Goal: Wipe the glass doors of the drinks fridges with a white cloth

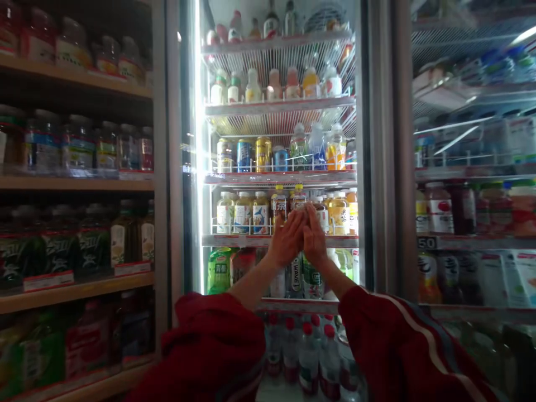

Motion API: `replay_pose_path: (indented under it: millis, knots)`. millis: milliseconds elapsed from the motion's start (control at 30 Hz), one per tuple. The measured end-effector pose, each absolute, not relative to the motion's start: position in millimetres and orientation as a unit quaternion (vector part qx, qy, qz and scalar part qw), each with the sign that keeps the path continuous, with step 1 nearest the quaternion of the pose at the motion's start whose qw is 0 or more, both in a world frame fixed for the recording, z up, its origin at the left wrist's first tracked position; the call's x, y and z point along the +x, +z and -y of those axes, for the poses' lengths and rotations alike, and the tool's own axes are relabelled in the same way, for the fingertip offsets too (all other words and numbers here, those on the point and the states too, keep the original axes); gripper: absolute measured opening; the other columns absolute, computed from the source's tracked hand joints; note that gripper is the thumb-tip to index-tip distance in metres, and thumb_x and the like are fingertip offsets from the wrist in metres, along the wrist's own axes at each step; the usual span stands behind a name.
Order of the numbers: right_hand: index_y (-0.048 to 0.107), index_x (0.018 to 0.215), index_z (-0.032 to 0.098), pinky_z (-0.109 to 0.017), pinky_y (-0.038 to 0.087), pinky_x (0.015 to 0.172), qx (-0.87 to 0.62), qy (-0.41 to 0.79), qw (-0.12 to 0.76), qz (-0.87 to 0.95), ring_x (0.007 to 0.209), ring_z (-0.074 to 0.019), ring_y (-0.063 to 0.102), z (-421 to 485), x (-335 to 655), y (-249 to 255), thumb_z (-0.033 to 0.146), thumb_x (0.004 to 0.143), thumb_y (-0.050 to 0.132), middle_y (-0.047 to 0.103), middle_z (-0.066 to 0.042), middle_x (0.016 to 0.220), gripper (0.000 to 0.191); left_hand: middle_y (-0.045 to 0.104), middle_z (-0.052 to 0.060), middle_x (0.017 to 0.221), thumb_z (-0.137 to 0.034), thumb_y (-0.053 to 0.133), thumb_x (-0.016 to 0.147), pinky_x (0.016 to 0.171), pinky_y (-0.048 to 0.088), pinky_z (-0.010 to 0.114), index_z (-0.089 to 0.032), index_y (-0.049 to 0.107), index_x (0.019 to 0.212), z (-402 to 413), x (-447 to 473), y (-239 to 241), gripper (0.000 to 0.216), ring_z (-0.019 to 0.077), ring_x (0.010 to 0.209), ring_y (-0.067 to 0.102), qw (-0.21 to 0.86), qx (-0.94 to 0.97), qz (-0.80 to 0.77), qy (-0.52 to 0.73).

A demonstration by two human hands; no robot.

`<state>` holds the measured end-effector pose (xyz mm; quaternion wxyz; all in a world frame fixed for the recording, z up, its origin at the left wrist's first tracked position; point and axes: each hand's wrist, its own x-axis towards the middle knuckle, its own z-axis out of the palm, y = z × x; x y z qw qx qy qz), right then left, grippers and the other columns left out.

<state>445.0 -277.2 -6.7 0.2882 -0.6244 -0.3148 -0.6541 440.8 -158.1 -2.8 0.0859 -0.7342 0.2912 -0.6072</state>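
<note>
Both my arms, in red sleeves, reach forward to a lit drinks fridge. My left hand (pixel 288 237) is stretched out in front of the shelf of bottled teas, its fingers extended and a thumb apart. My right hand (pixel 314 234) meets it from the right, fingers also extended, the fingertips of the two touching or overlapping. Just behind them stand tea bottles with yellow caps (pixel 279 204) and a dark tea bottle with a white label (pixel 321 215). Whether the fingertips touch a bottle is hidden.
Shelf edges (pixel 238 240) with wire guards run across the fridge. Cans (pixel 263 154) stand above, and red-capped bottles (pixel 307 357) fill the bottom. A metal door frame (pixel 167 145) borders the left; wooden shelves (pixel 84 183) with drinks lie beyond it. Another fridge (pixel 477 243) is at right.
</note>
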Motion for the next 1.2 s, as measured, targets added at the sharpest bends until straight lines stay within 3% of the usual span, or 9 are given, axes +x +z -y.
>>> replay_pose_path:
  millis: [167, 367, 467, 633, 867, 1100, 1200]
  knots:
    - [0.009, 0.148, 0.023, -0.048, 0.035, 0.108, -0.610, -0.679, 0.264, 0.311, 0.139, -0.0226, 0.025, 281, 441, -2, 0.026, 0.093, 0.021, 0.025, -0.008, 0.152, 0.057, 0.035, 0.010, 0.148, -0.032, 0.037, 0.092, 0.115, 0.008, 0.053, -0.018, 0.035, 0.139, 167, 451, 8, 0.050, 0.0235, 0.140, 0.020, 0.082, -0.722, -0.297, -0.620]
    - [0.010, 0.148, 0.028, -0.056, 0.024, 0.108, -0.613, -0.745, 0.186, 0.183, 0.136, -0.0278, 0.030, 290, 462, 3, 0.029, 0.094, 0.026, 0.022, -0.008, 0.152, 0.057, 0.045, 0.007, 0.141, -0.033, 0.037, 0.092, 0.115, 0.003, 0.052, -0.023, 0.045, 0.130, 144, 450, 24, 0.040, 0.0220, 0.136, 0.031, 0.077, -0.728, -0.308, -0.608]
    - [0.012, 0.148, 0.030, -0.056, 0.021, 0.109, -0.639, -0.735, 0.116, 0.196, 0.136, -0.0278, 0.030, 288, 468, -3, 0.030, 0.093, 0.032, 0.027, -0.008, 0.151, 0.058, 0.044, 0.009, 0.142, -0.035, 0.044, 0.089, 0.114, 0.001, 0.055, -0.022, 0.046, 0.129, 111, 447, 31, 0.042, 0.0237, 0.138, 0.029, 0.050, -0.738, -0.257, -0.622]
    - [0.016, 0.147, 0.029, -0.056, 0.016, 0.110, -0.653, -0.720, 0.077, 0.222, 0.139, -0.0276, 0.024, 283, 465, -11, 0.033, 0.092, 0.037, 0.027, -0.007, 0.151, 0.059, 0.037, 0.013, 0.146, -0.032, 0.047, 0.085, 0.115, 0.006, 0.051, -0.015, 0.051, 0.119, 96, 444, 22, 0.038, 0.0238, 0.140, 0.023, 0.019, -0.739, -0.209, -0.640]
    - [0.021, 0.146, 0.022, -0.052, 0.012, 0.113, -0.670, -0.695, 0.006, 0.263, 0.138, -0.0243, 0.028, 279, 466, -18, 0.034, 0.092, 0.036, 0.038, -0.011, 0.146, 0.057, 0.042, 0.010, 0.143, -0.035, 0.037, 0.092, 0.116, 0.003, 0.050, -0.017, 0.039, 0.135, 113, 450, -2, 0.046, 0.0194, 0.140, 0.023, 0.070, -0.732, -0.263, -0.625]
    - [0.026, 0.144, 0.021, -0.052, 0.009, 0.114, -0.688, -0.685, 0.004, 0.238, 0.137, -0.0240, 0.030, 276, 461, -18, 0.034, 0.092, 0.036, 0.040, -0.011, 0.144, 0.055, 0.034, 0.013, 0.147, -0.032, 0.042, 0.088, 0.115, 0.002, 0.051, -0.018, 0.031, 0.142, 48, 447, 6, 0.056, 0.0255, 0.139, 0.026, -0.028, -0.727, -0.116, -0.676]
    - [0.026, 0.144, 0.020, -0.052, 0.008, 0.113, -0.687, -0.688, 0.002, 0.234, 0.137, -0.0240, 0.031, 276, 461, -18, 0.033, 0.091, 0.037, 0.041, -0.011, 0.144, 0.055, 0.035, 0.013, 0.147, -0.033, 0.044, 0.088, 0.115, 0.004, 0.051, -0.018, 0.033, 0.141, 53, 446, 0, 0.056, 0.0245, 0.139, 0.026, -0.005, -0.728, -0.133, -0.672]
